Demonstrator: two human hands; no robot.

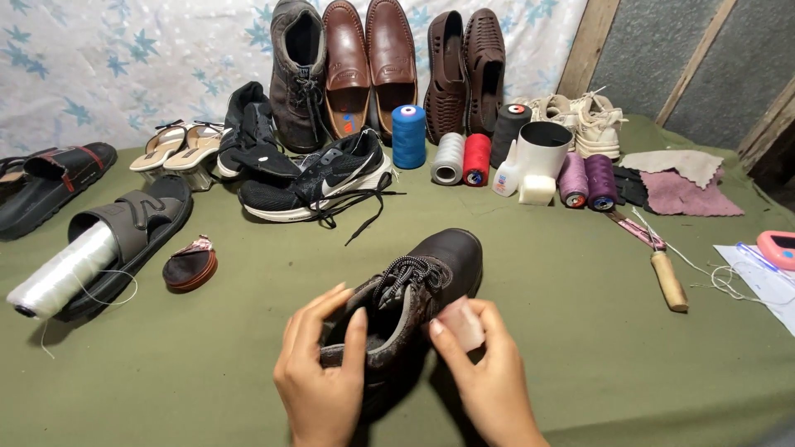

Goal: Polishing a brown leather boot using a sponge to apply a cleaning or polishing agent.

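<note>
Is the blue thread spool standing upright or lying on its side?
Upright: the blue spool stands on end on the table, its top hole facing up.

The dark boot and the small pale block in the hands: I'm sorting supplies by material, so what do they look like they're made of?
The dark boot looks like brown leather or a leather substitute: smooth, faintly glossy toe, matte mottled collar, woven speckled laces. The small pale block, pinched in the right hand, looks translucent and waxy, perhaps wax or soap; the look leaves it open. The left hand holds the boot's collar.
</note>
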